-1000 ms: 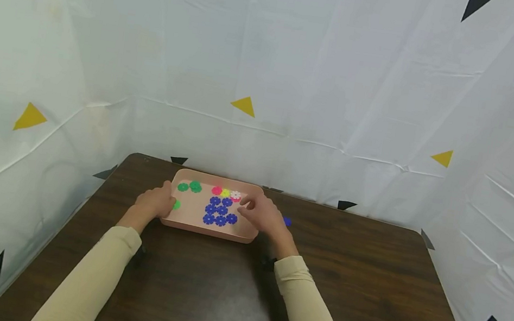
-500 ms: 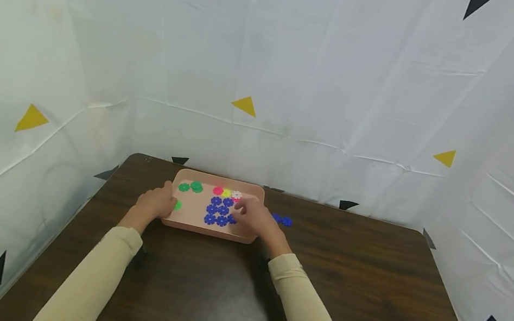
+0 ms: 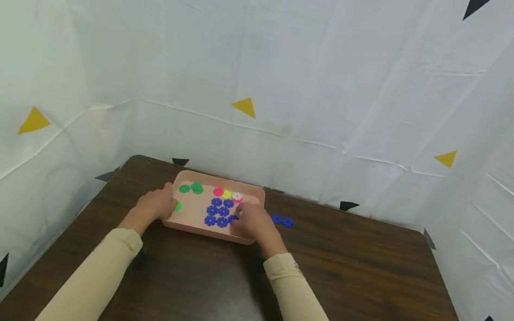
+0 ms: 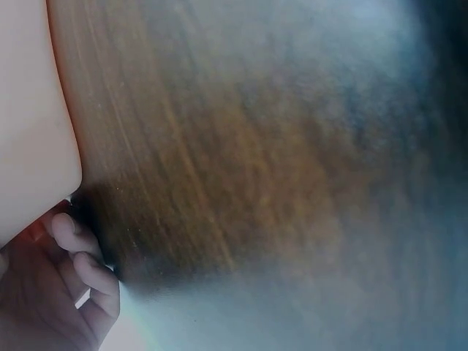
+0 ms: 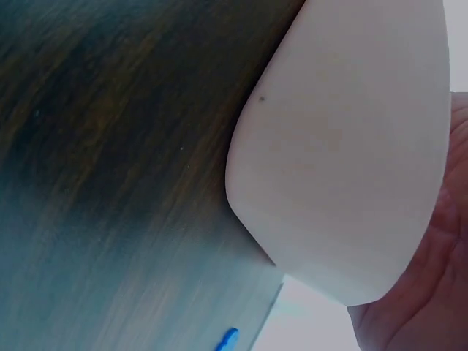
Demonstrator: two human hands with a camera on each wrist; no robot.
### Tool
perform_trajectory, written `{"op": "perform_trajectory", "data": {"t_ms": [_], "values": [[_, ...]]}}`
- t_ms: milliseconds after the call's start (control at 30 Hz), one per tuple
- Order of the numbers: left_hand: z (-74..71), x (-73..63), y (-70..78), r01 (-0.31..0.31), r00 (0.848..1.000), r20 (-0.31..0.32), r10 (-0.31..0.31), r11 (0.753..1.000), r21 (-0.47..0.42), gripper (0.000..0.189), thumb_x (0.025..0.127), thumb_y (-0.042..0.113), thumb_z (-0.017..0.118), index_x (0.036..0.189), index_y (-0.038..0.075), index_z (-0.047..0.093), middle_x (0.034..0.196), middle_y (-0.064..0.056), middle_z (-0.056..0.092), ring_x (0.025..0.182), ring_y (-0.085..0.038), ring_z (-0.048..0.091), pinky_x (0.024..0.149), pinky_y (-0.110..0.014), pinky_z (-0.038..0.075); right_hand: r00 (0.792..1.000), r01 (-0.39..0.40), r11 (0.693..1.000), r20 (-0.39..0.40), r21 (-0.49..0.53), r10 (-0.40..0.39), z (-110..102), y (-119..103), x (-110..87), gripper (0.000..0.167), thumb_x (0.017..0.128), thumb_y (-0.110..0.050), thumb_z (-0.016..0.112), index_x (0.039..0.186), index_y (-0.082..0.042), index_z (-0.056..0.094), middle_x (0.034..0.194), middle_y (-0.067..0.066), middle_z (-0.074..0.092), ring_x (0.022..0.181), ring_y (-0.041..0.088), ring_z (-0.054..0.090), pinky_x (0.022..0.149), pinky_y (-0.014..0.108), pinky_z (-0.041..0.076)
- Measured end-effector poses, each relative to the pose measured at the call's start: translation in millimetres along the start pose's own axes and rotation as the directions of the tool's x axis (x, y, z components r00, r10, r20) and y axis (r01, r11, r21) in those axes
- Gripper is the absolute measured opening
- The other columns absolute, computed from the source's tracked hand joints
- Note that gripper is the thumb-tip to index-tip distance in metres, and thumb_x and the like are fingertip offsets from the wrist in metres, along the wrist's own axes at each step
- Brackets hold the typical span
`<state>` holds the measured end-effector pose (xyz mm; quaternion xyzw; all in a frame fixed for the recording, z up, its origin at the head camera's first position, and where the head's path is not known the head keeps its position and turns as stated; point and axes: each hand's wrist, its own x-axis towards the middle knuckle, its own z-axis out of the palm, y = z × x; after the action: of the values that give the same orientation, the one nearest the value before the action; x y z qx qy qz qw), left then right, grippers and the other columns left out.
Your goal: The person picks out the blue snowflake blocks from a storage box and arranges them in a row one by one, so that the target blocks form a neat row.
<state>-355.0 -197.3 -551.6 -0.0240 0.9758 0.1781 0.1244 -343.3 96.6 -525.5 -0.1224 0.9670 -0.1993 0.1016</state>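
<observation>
Tray (image 3: 192,213), pink | left hand (image 3: 156,203) grips its left side | right hand (image 3: 253,221) at blue flower discs (image 3: 223,212), grasp hidden

Tray (image 3: 192,214) is showing pale pink, flower discs (image 3: 212,211) blue, green, pink, yellow, white. Tabletop (image 3: 200,284) is showing brown woodgrain; white sheeting (image 3: 299,68) is showing yellow, black triangles (image 3: 246,107).

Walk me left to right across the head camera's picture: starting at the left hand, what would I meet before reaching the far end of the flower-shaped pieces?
Left hand → dark green cluster → leftmost pink piece → yellow piece → white piece → right hand → rightmost blue piece.
</observation>
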Motion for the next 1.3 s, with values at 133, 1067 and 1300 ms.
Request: {"op": "perform_trajectory", "data": {"t_ms": [133, 1067, 1300], "values": [[-0.1, 0.9, -0.5, -0.003, 1.0, 0.0, 0.003, 1.0, -0.004, 0.066, 0.11, 0.026, 0.043, 0.161, -0.008, 0.021, 0.108, -0.023, 0.064, 0.091, -0.037, 0.059, 0.091, -0.055, 0.049, 1.0, -0.002, 1.0, -0.016, -0.017, 0.002, 2.4, 0.4, 0.8, 0.043, 0.095, -0.024, 0.079, 0.134, -0.009, 0.071, 0.131, 0.011, 0.074, 0.1, 0.026, 0.068, 0.1, 0.052, 0.059], [-1.9, -0.1, -0.1, -0.006, 1.0, -0.016, 0.006, 1.0, 0.004, 0.064, 0.109, 0.025, 0.041, 0.159, -0.01, 0.024, 0.107, -0.023, 0.064, 0.088, -0.037, 0.059, 0.089, -0.054, 0.049, 0.992, 0.036, 0.999, -0.12, -0.023, -0.039, 5.7, 2.3, 7.5, 0.015, 0.101, -0.022, 0.075, 0.113, -0.016, 0.069, 0.108, 0.002, 0.074, 0.089, 0.019, 0.065, 0.083, 0.048, 0.057], [-1.5, -0.8, 0.0, -0.005, 1.0, -0.023, 0.005, 1.0, -0.003, 0.061, 0.108, 0.025, 0.042, 0.158, -0.009, 0.026, 0.103, -0.022, 0.064, 0.087, -0.036, 0.059, 0.088, -0.054, 0.05, 0.987, 0.041, 0.999, -0.158, 0.009, -0.04, 4.9, 2.4, 7.8, 0.011, 0.102, -0.021, 0.074, 0.111, -0.017, 0.071, 0.107, 0.002, 0.074, 0.086, 0.017, 0.067, 0.078, 0.042, 0.058]]}}
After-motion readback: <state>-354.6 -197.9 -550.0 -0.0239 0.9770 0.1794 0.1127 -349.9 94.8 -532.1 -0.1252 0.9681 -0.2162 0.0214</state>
